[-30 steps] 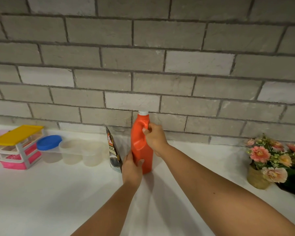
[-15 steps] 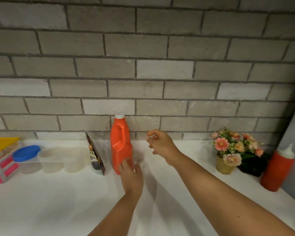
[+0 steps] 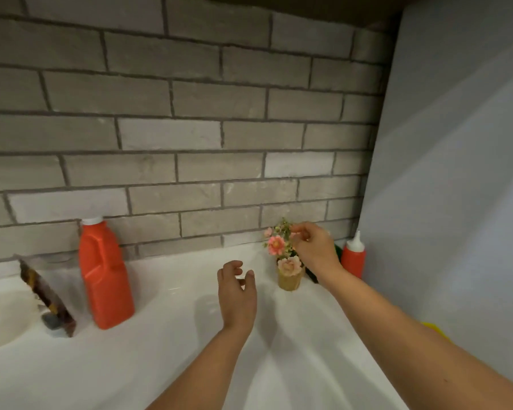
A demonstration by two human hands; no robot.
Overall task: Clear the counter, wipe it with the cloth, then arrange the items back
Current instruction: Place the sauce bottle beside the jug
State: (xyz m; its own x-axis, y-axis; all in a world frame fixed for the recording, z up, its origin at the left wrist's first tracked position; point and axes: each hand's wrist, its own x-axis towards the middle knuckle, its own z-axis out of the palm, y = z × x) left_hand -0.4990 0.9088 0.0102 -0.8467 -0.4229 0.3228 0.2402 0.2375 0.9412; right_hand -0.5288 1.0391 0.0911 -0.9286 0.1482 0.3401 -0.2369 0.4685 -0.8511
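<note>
We find the orange bottle [image 3: 104,279] released, left hand [image 3: 238,294] spread idle, right hand [image 3: 314,250] now pinching the potted flowers [image 3: 289,269] at one o'clock: rearranging proceeds.

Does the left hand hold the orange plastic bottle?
No, the left hand hovers open above the white counter, apart from the orange plastic bottle.

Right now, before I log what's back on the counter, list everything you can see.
jug: one, orange, white cap, by the wall, left
pouch: one, brown, leaning left of the jug
clear container: one, translucent, left edge, cut off
potted flowers: one, pink blooms, tan pot, by the wall, right
squeeze bottle: one, red, right corner
yellow thing: one, right edge, mostly hidden
counter: white
left hand: open, above the counter
right hand: fingers curled on the flower tops
</note>
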